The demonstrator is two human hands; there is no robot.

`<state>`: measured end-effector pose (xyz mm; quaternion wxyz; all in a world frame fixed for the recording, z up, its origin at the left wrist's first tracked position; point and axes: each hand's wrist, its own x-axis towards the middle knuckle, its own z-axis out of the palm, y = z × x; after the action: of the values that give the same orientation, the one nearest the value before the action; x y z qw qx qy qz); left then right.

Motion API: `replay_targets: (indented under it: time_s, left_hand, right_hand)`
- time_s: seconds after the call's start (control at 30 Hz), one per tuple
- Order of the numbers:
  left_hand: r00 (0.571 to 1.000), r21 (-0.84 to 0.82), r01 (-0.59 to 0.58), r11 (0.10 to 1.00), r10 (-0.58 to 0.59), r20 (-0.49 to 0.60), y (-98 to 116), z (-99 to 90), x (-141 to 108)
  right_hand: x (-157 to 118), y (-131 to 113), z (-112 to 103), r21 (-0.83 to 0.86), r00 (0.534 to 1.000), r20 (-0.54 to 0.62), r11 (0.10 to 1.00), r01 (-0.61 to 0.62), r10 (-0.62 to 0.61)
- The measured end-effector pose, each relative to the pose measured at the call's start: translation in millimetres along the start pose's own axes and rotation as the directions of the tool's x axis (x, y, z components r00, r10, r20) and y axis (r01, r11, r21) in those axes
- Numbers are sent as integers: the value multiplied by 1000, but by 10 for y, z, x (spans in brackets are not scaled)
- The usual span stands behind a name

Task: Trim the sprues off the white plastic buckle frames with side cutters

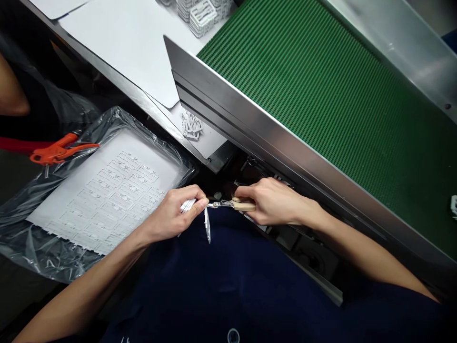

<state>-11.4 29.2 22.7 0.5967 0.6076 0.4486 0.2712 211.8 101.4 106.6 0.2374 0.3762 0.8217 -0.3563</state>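
My left hand (180, 209) is closed around several thin white plastic pieces (208, 228), one of which hangs down below the fingertips. In my right hand (273, 202) is a pair of nippers (244, 206) with beige handles and metal jaws. The jaws point left and reach the white pieces at my left fingertips. Whether they are touching or cutting cannot be made out. Both hands are in front of my dark blue shirt, and my left fingers partly hide the pieces.
A green conveyor belt (303, 85) runs behind a metal side guard (257, 119). At left, a plastic-lined box holds a white sheet (71, 200) with embossed shapes, beside an orange air gun (59, 150). Small white parts (191, 126) and stacked parts (202, 16) lie on the bench. Another person's arm (12, 90) is at far left.
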Motion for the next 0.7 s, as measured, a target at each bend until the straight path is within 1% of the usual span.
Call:
replay_targets:
  time_s: [0.07,0.1,0.13,0.17,0.2,0.23,0.3,0.33,0.37,0.4,0.43,0.5,0.53,0.57,0.6,0.67,0.7]
  left_hand:
    - [1000,-18,4,1000,-4,-15,-8,-3,9]
    - [1000,-27,6,1000,-7,-21,-9,-5,13]
    - [1000,-37,9,999,-10,-25,-9,-6,18]
    - [1000,-48,15,999,-17,-27,-9,-6,26]
    - [999,-60,24,998,-25,-27,-8,-6,37]
    - [999,-76,33,997,-35,-24,-8,-6,53]
    - [999,-126,51,991,-52,-10,-18,3,98]
    - [998,-158,62,985,-62,4,-32,11,126]
    - [997,-198,81,977,-79,17,-52,24,156]
    - [994,-245,110,963,-108,24,-81,39,187]
    - [988,-292,154,944,-152,28,-116,56,214]
    - [966,-378,251,891,-255,41,-200,88,251]
    - [953,-428,295,854,-296,66,-242,99,257]
    - [938,-483,340,807,-324,120,-282,105,254]
    - [922,-542,385,747,-330,201,-318,106,243]
    - [885,-657,464,594,-286,366,-374,99,208]
    - [870,-699,491,519,-251,425,-395,96,189]
  right_hand:
    - [14,91,148,208,996,-47,976,-65,77]
    - [41,119,244,332,989,-85,939,-84,118]
    - [83,129,355,471,981,-126,879,-74,150]
    - [137,122,475,612,973,-165,791,-29,164]
    - [200,98,602,738,968,-196,674,39,158]
    - [266,61,728,835,967,-217,539,113,134]
    - [382,-29,954,938,968,-239,275,209,79]
    - [422,-71,1044,957,967,-243,183,227,72]
    - [447,-104,1116,964,966,-246,125,235,79]
    - [457,-127,1169,966,963,-249,90,241,100]
    - [453,-139,1206,966,957,-257,74,249,132]
    - [420,-142,1243,962,936,-272,76,262,223]
    - [398,-140,1250,961,920,-276,82,264,277]
    - [378,-141,1255,961,902,-276,87,262,332]
    - [362,-148,1258,961,882,-274,92,259,383]
    - [348,-184,1264,960,845,-276,98,261,458]
    - [349,-212,1266,959,830,-280,97,266,483]
